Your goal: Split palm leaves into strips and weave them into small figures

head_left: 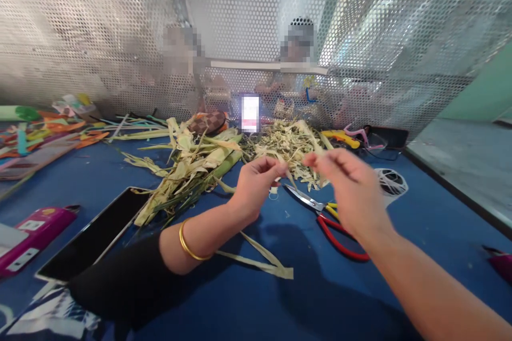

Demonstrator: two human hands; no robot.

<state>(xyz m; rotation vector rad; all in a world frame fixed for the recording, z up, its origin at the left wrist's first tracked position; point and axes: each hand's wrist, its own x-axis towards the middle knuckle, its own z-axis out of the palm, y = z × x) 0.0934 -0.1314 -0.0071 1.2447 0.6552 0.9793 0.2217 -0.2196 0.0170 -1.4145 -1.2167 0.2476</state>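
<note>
My left hand [254,184], a gold bangle on its wrist, pinches a thin pale strip of what looks like corn husk between thumb and fingers. Close by on the right, my right hand [356,189] is blurred, its fingers pinched on another pale husk strip [309,135] that sticks up from them. Below the hands lie scissors [306,198] with red and yellow handles, partly hidden by my right hand. A folded husk strip [276,266] rests on the blue table [320,298]. Behind my hands is a heap of husk scraps [280,141].
Long husk leaves [192,170] are piled left of centre, beside a black tray-like object [96,234]. A lit phone [250,113] stands against the perforated metal screen [248,16]. White string [392,182] and a yellow-handled tool [341,138] lie at right. People sit behind the screen.
</note>
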